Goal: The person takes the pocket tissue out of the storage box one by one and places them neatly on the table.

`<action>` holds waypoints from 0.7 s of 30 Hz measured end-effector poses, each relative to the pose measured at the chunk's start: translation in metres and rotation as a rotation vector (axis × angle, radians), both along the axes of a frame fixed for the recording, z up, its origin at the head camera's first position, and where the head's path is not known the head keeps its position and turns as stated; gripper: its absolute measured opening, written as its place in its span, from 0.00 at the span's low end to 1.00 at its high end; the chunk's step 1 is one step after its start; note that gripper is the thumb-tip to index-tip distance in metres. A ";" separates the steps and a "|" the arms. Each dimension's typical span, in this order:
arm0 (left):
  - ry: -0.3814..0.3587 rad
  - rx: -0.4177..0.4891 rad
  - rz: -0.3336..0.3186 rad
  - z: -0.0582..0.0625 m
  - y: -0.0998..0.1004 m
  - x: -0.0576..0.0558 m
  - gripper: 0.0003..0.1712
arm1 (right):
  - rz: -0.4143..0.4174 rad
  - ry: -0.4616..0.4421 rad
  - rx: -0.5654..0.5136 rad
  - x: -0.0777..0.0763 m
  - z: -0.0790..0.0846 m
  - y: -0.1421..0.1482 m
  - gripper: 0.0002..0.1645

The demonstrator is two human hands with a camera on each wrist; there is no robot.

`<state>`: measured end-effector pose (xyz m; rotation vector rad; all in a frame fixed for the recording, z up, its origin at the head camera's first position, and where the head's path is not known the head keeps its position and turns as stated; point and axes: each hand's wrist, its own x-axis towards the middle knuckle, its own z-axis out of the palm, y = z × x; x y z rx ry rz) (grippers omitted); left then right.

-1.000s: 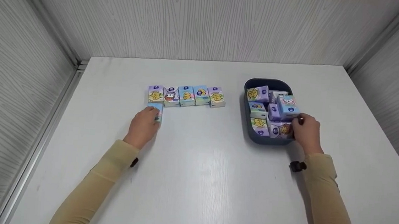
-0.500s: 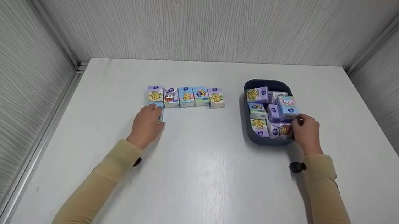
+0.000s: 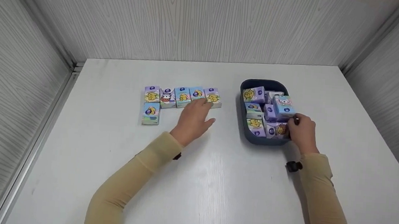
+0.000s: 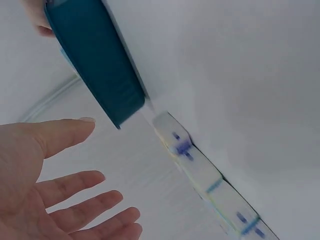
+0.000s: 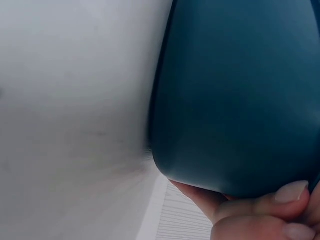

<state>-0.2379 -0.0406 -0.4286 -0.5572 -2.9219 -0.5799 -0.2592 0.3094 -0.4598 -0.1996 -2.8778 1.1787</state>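
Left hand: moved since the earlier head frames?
Yes, rightward: judged against the row of five small pastel printed boxes, the bare left hand has gone from below its left end to its right half.

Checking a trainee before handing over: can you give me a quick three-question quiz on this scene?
1. How many small boxes can you see on the table outside the container?
2. True or false: the right grip holds the container's edge.
3. What does the left grip hold: (a) a box, (b) the container, (c) nothing?

Key: 1. Six; 2. True; 3. c
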 end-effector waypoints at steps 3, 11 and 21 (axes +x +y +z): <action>-0.018 0.025 -0.052 0.003 0.035 -0.004 0.29 | -0.003 0.002 -0.006 0.000 0.000 0.000 0.26; 0.009 -0.067 -0.220 0.017 0.111 -0.020 0.26 | -0.005 0.006 -0.017 -0.004 0.002 -0.002 0.26; -0.131 -0.208 -0.260 0.003 0.131 -0.067 0.15 | -0.014 0.047 0.020 -0.004 -0.003 0.000 0.25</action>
